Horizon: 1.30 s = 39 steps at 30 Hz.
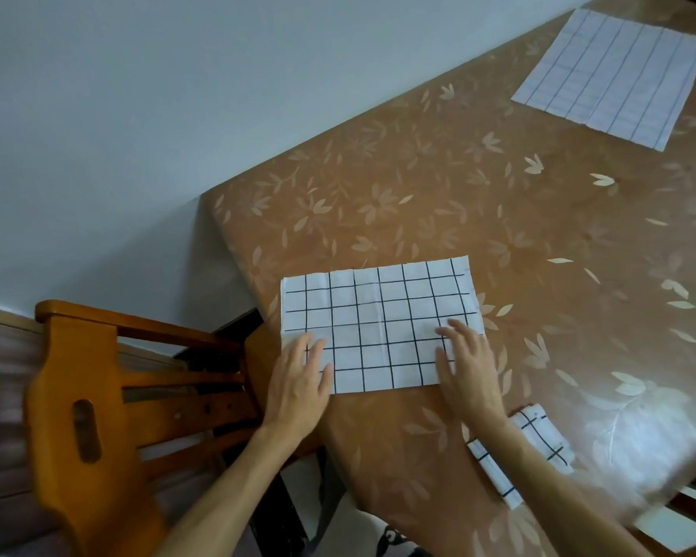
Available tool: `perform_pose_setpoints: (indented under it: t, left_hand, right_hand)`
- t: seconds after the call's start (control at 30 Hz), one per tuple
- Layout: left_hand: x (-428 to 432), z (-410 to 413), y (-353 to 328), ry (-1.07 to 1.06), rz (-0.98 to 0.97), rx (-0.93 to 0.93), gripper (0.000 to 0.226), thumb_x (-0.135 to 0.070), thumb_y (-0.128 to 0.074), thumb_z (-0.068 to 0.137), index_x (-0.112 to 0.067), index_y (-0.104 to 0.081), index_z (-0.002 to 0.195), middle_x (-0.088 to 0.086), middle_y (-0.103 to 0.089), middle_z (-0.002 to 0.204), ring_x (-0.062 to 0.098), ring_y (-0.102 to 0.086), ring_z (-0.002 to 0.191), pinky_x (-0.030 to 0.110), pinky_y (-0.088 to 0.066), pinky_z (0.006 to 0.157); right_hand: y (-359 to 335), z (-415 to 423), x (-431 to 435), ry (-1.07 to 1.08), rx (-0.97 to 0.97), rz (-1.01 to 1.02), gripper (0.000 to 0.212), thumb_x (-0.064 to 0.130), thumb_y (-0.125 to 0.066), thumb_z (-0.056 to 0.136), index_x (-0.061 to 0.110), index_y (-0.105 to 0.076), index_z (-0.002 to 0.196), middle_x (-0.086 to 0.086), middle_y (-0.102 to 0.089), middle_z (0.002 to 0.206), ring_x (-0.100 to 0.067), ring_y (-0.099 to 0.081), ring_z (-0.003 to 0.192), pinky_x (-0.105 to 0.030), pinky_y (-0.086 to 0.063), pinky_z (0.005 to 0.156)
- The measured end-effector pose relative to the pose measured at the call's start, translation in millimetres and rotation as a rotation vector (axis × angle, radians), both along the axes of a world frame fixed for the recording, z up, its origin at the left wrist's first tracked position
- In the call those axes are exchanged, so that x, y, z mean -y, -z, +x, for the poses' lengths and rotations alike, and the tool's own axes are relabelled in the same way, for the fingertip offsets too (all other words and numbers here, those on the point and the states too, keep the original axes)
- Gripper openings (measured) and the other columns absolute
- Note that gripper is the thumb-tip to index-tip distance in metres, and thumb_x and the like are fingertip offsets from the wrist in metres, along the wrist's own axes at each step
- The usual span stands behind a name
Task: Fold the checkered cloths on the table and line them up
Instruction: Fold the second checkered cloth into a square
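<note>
A white cloth with a black grid (378, 319) lies flat as a rectangle near the table's left corner. My left hand (300, 379) rests palm down on its near left corner, fingers spread. My right hand (465, 363) presses flat on its near right edge. A small folded checkered cloth (539, 436) lies near the table's front edge, partly hidden under my right forearm. A third checkered cloth (615, 74) lies spread out flat at the far right of the table.
The table (438, 186) has a brown covering with a pale leaf pattern. A wooden chair (97, 396) stands at the left, close to the table's corner. A pale wall runs behind the table.
</note>
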<state>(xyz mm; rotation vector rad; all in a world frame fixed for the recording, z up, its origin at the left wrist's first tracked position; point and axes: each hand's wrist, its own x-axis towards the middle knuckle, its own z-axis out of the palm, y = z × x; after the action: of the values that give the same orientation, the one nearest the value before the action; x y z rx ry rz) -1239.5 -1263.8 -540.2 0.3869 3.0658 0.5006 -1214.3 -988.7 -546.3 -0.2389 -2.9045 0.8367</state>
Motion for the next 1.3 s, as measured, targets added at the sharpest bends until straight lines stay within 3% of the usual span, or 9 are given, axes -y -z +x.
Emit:
perform_pose_setpoints:
  t: [0.13, 0.33, 0.53, 0.67, 0.9, 1.03, 1.1, 1.17, 1.3]
  left_hand:
    - [-48.2, 9.4, 19.7, 0.207, -0.080, 0.052, 0.052, -0.033, -0.041, 0.103, -0.018, -0.035, 0.153, 0.012, -0.031, 0.161, 0.027, -0.028, 0.149, 0.043, -0.035, 0.117]
    - [-52.7, 16.4, 40.3, 0.238, -0.198, 0.111, 0.058, -0.042, -0.021, 0.106, -0.025, -0.007, 0.159, 0.006, -0.002, 0.168, 0.022, 0.001, 0.154, 0.043, -0.013, 0.124]
    - [-50.4, 14.7, 37.1, 0.260, -0.210, 0.127, 0.060, -0.042, -0.024, 0.106, -0.026, -0.003, 0.159, 0.004, 0.004, 0.168, 0.020, 0.006, 0.154, 0.041, -0.008, 0.125]
    - [-54.7, 15.7, 32.8, 0.246, -0.197, 0.137, 0.059, -0.040, -0.028, 0.104, -0.023, -0.014, 0.159, 0.007, -0.006, 0.167, 0.023, -0.003, 0.154, 0.044, -0.016, 0.124]
    - [-65.1, 13.1, 18.6, 0.284, -0.239, 0.080, 0.059, -0.019, -0.070, 0.090, -0.013, -0.049, 0.145, 0.017, -0.036, 0.157, 0.032, -0.035, 0.145, 0.047, -0.042, 0.112]
    - [-64.9, 18.6, 12.0, 0.266, -0.232, 0.127, 0.067, -0.003, -0.084, 0.071, -0.016, -0.059, 0.132, 0.019, -0.046, 0.149, 0.033, -0.047, 0.136, 0.044, -0.050, 0.104]
    - [-60.4, 23.0, 5.8, 0.244, -0.189, 0.119, 0.066, 0.000, -0.084, 0.069, -0.017, -0.062, 0.129, 0.016, -0.050, 0.146, 0.031, -0.051, 0.132, 0.041, -0.051, 0.102]
    - [-54.5, 30.2, -1.5, 0.245, -0.127, 0.131, 0.059, -0.006, -0.073, 0.083, -0.019, -0.054, 0.137, 0.012, -0.039, 0.155, 0.028, -0.041, 0.141, 0.039, -0.043, 0.111]
    - [-45.3, 53.7, -17.9, 0.298, 0.038, 0.296, 0.077, -0.032, -0.058, 0.095, -0.030, -0.012, 0.157, -0.007, -0.003, 0.166, 0.013, -0.005, 0.153, 0.033, -0.017, 0.124]
  right_hand:
    - [15.5, -1.1, 42.3, -0.274, 0.184, 0.102, 0.051, 0.027, -0.035, 0.102, 0.013, -0.034, 0.151, -0.009, -0.017, 0.164, -0.027, -0.014, 0.152, -0.043, -0.021, 0.119]
    - [29.2, 3.2, 25.7, -0.332, 0.281, 0.151, 0.065, 0.049, -0.007, 0.098, 0.023, -0.005, 0.158, -0.002, 0.012, 0.164, -0.017, 0.018, 0.150, -0.034, 0.006, 0.122]
    - [20.8, 8.0, -25.5, -0.133, 0.306, 0.130, 0.060, 0.043, -0.019, 0.101, 0.023, -0.017, 0.157, -0.005, 0.000, 0.166, -0.019, 0.006, 0.153, -0.039, -0.004, 0.123]
    - [2.9, 6.2, -27.2, 0.150, 0.240, 0.061, 0.054, 0.018, -0.059, 0.090, 0.009, -0.044, 0.141, -0.017, -0.038, 0.150, -0.041, -0.038, 0.133, -0.052, -0.039, 0.106]
    - [-26.3, 13.7, -21.8, 0.462, 0.479, -0.221, 0.056, 0.029, -0.058, 0.092, 0.007, -0.039, 0.140, -0.015, -0.045, 0.134, -0.039, -0.054, 0.111, -0.044, -0.046, 0.087]
    - [-36.2, 16.4, -26.0, 0.518, 0.579, -0.432, 0.052, 0.022, -0.063, 0.086, 0.005, -0.047, 0.132, 0.003, -0.059, 0.083, -0.019, -0.057, 0.078, -0.031, -0.043, 0.062]
    - [-41.3, 19.2, -25.6, 0.535, 0.590, -0.541, 0.028, 0.020, -0.067, 0.085, 0.004, -0.062, 0.107, 0.000, -0.060, 0.073, -0.015, -0.057, 0.067, -0.028, -0.042, 0.053]
    - [-50.2, 23.2, -20.7, 0.527, 0.576, -0.638, 0.020, 0.023, -0.070, 0.085, 0.005, -0.063, 0.080, -0.004, -0.058, 0.067, -0.016, -0.054, 0.061, -0.027, -0.041, 0.052]
    - [-66.8, 28.6, -3.2, 0.486, 0.561, -0.918, 0.029, 0.023, -0.074, 0.085, -0.005, -0.067, 0.088, -0.010, -0.056, 0.063, -0.018, -0.049, 0.049, -0.023, -0.035, 0.039]
